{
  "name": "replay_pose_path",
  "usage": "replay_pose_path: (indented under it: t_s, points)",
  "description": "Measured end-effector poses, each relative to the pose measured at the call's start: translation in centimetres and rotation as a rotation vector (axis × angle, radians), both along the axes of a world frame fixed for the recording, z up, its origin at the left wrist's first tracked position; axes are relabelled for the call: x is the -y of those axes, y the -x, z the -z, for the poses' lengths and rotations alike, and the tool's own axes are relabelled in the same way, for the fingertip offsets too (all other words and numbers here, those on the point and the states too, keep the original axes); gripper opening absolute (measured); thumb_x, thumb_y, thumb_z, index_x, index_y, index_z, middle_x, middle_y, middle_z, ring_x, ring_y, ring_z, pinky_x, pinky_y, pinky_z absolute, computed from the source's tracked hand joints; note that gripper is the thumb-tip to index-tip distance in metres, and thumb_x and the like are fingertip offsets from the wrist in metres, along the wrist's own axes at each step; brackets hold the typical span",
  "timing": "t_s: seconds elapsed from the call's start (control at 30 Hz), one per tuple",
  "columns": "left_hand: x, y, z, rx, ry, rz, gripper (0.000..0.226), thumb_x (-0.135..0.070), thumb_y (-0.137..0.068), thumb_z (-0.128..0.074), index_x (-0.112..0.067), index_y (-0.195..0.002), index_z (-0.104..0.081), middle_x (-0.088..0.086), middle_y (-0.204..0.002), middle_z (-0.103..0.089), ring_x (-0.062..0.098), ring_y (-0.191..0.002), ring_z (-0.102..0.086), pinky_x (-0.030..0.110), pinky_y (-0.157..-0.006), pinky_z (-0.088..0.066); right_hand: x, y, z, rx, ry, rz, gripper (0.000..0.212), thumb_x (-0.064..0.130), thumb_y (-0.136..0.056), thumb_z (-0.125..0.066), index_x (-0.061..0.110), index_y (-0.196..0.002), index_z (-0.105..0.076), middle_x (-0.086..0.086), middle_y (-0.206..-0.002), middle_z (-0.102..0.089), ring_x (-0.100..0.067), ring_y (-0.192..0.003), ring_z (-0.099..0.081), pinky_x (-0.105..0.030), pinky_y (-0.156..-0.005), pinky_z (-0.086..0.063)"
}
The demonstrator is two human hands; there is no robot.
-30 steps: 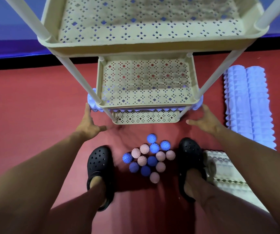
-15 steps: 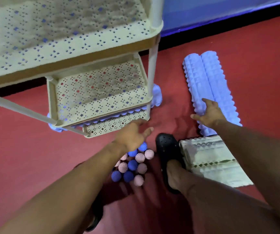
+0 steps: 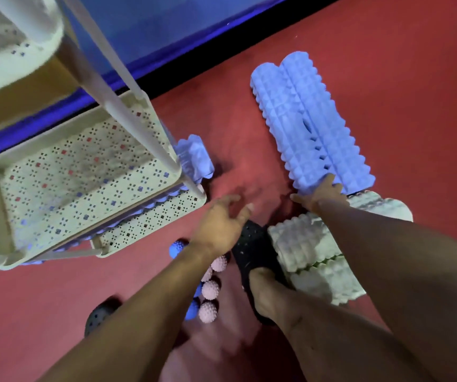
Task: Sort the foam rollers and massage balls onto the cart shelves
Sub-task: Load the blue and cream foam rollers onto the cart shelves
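Cream cart at left, rollers on floor at right, both hands reaching out.
L to R: cream cart (image 3: 9, 216) w/ perforated shelves; blue roller (image 3: 197, 157) under its middle shelf, end sticking out; pink & blue massage balls (image 3: 210, 288) on red floor (image 3: 56, 293) by black clog (image 3: 252, 246); left hand (image 3: 220, 223) hovers, fingers spread, holding nothing; right hand (image 3: 322, 193) rests on near end of two blue rollers (image 3: 308, 119); white rollers (image 3: 315, 252) just beside foot.

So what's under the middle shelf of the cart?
A blue foam roller lies on the bottom shelf under the middle shelf. One end sticks out and bumps show along the edge; the rest is covered.
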State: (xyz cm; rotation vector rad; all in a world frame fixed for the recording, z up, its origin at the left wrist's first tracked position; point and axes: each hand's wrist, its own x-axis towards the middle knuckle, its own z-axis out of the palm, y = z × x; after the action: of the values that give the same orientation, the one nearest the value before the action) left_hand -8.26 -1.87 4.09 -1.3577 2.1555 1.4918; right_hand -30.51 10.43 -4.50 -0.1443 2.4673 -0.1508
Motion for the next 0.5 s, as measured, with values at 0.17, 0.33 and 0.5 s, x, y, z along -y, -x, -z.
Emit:
replay_pose_path:
  t_s: [0.17, 0.33, 0.5]
  points:
    - [0.2, 0.7, 1.2, 0.01, -0.024, -0.02, 0.052, -0.061, -0.092, -0.06, -0.031, -0.134, -0.056, -0.001, -0.131, -0.063, 0.018, -0.11, -0.065, 0.039, -0.107, -0.047, 0.1, -0.6, 0.8, -0.048, 0.007, -0.034, 0.104, 0.059, -0.061, -0.083, 0.009, -0.14, -0.037, -0.014, -0.139, -0.051, -0.034, -0.127, -0.054, -0.043, -0.101, -0.045]
    - [-0.4, -0.2, -1.7, -0.031, -0.093, -0.119, 0.051, -0.055, -0.095, -0.061, -0.024, -0.135, -0.056, -0.003, -0.133, -0.06, 0.018, -0.118, -0.06, 0.036, -0.109, -0.044, 2.7, -1.4, -3.1, 0.268, 0.183, -0.003, 0.059, 0.053, -0.071, -0.084, 0.007, -0.104, -0.067, -0.004, -0.098, -0.067, -0.02, -0.086, -0.064, -0.029, -0.074, -0.05]
    - [-1.6, -2.1, -8.2, -0.139, -0.108, -0.252, 0.053, -0.052, -0.095, -0.063, -0.021, -0.136, -0.052, 0.0, -0.133, -0.061, 0.017, -0.114, -0.061, 0.039, -0.108, -0.046, 4.6, -4.9, -11.9, 0.613, 0.615, 0.454, 0.064, 0.05, -0.074, -0.082, 0.011, -0.123, -0.067, -0.003, -0.1, -0.07, -0.018, -0.078, -0.064, -0.029, -0.067, -0.05]
